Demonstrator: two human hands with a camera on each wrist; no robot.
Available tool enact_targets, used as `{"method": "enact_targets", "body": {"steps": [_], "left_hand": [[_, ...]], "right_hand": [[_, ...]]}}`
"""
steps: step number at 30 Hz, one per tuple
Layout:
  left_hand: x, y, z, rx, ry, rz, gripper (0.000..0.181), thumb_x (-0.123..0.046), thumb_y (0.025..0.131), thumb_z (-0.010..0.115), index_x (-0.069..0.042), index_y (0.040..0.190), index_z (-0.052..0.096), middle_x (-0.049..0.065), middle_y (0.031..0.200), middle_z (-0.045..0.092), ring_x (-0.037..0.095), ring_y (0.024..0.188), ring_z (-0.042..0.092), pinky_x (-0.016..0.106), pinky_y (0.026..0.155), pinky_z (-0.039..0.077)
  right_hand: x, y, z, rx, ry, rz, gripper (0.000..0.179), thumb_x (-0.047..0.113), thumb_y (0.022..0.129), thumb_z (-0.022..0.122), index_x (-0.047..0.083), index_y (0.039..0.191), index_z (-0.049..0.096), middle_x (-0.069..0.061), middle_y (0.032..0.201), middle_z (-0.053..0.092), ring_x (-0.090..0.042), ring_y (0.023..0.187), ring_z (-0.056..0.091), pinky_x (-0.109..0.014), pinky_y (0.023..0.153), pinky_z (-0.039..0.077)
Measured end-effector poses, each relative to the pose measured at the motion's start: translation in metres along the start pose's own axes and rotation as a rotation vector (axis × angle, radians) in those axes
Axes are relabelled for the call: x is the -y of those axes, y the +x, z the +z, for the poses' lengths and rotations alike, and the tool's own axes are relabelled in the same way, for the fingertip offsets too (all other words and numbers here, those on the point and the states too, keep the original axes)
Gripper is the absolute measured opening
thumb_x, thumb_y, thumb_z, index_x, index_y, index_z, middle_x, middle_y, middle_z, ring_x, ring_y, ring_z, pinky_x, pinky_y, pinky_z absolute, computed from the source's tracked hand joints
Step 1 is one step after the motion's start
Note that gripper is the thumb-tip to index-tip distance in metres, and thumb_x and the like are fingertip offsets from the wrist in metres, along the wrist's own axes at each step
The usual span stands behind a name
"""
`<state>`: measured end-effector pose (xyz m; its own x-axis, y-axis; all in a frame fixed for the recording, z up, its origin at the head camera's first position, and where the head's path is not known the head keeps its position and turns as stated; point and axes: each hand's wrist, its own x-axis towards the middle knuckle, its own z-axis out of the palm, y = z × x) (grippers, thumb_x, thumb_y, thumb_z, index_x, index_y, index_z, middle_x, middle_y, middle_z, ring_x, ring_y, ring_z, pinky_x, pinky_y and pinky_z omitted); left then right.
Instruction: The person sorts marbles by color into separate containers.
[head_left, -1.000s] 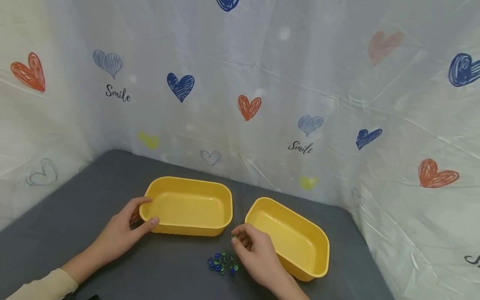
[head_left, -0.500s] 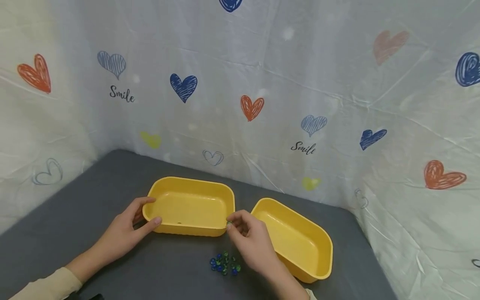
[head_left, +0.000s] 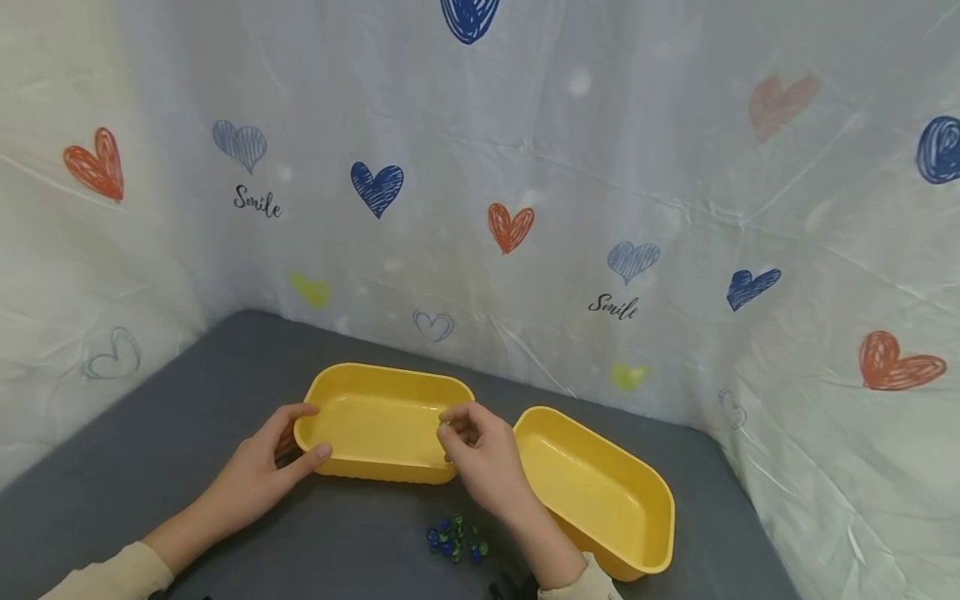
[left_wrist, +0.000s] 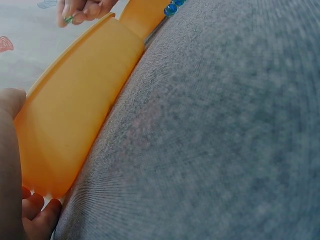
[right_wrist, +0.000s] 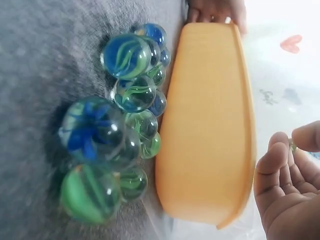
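While held up off the table [head_left: 352, 550], marble [left_wrist: 68, 20]: small, greenish, mostly covered by fingertips; seemingly above right end of left box [head_left: 382, 469], higher than the rim and apart from it; round, hence without long axis.
Right hand [head_left: 486, 458]: pinching the marble between thumb and finger, other fingers curled toward the palm; nearer to marble and pile than left hand.
Left hand [head_left: 258, 471]: gripping left end of left box, thumb at the near rim, fingers at the left end.
Left box: long axis roughly left to right, right end slightly nearer; yellow floor on view; strip behind near wall hidden, contents there not tellable.
Right box [head_left: 592, 483]: right of left box, narrow gap between; long axis slanting from far left to near right; yellow floor on view, part hidden behind right hand and wrist.
Marble pile [head_left: 447, 549]: on table, nearer than left box, just left of right wrist; clear glass with blue and green swirls, several touching.
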<state>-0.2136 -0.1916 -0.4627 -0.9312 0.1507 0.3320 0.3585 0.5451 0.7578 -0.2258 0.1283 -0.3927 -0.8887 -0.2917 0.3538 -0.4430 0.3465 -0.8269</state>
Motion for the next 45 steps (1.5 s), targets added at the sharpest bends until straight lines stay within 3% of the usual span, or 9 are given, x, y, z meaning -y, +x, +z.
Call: {"method": "enact_targets", "body": {"steps": [5,9,13,16,23,45], "left_hand": [[0.001,0.001,0.000,-0.005,-0.002,0.002,0.059,-0.044,0.096,0.065,-0.018,0.143,0.041,0.018,0.143,0.050,0.035,0.126,0.055,0.050,0.094,0.049],[0.000,0.001,-0.001,-0.004,-0.005,-0.002,0.059,-0.044,0.096,0.065,-0.018,0.143,0.041,0.018,0.143,0.050,0.035,0.126,0.055,0.050,0.094,0.049],[0.000,0.001,0.000,0.000,-0.006,-0.003,0.059,-0.044,0.096,0.065,-0.018,0.143,0.041,0.019,0.142,0.051,0.034,0.125,0.056,0.050,0.094,0.049],[-0.001,0.001,0.000,0.002,-0.006,-0.005,0.059,-0.044,0.096,0.065,-0.018,0.143,0.041,0.019,0.143,0.050,0.034,0.126,0.055,0.050,0.094,0.049],[-0.004,0.001,-0.001,0.000,-0.010,0.017,0.058,-0.040,0.097,0.065,-0.014,0.143,0.041,0.020,0.140,0.053,0.036,0.123,0.057,0.052,0.092,0.049],[-0.003,-0.001,-0.001,-0.001,0.006,0.011,0.058,-0.042,0.097,0.065,-0.014,0.143,0.042,0.017,0.143,0.049,0.035,0.123,0.058,0.049,0.092,0.050]], "right_hand": [[-0.004,0.011,0.005,-0.005,-0.014,0.011,0.020,0.022,0.098,0.065,0.009,0.111,0.069,-0.003,0.083,0.065,-0.017,0.063,0.063,-0.031,0.048,0.052],[-0.004,0.018,0.007,-0.006,-0.046,0.026,0.017,0.016,0.098,0.064,0.006,0.111,0.069,-0.006,0.084,0.067,-0.024,0.065,0.065,-0.029,0.050,0.050],[0.011,0.016,0.004,0.018,-0.041,0.044,0.013,0.008,0.097,0.063,0.003,0.108,0.068,-0.013,0.085,0.066,-0.033,0.066,0.065,-0.028,0.050,0.050],[0.022,0.014,0.002,0.033,-0.044,0.048,0.012,0.007,0.097,0.063,0.004,0.107,0.069,-0.013,0.085,0.066,-0.028,0.065,0.065,-0.027,0.049,0.050],[-0.012,0.021,0.004,0.039,-0.085,0.043,0.017,0.019,0.097,0.067,0.008,0.110,0.070,-0.003,0.084,0.066,-0.015,0.064,0.062,-0.029,0.050,0.050],[-0.017,0.019,0.005,0.059,-0.091,0.021,0.021,0.024,0.096,0.068,0.009,0.110,0.069,0.001,0.083,0.064,-0.015,0.065,0.060,-0.028,0.052,0.050]]}}
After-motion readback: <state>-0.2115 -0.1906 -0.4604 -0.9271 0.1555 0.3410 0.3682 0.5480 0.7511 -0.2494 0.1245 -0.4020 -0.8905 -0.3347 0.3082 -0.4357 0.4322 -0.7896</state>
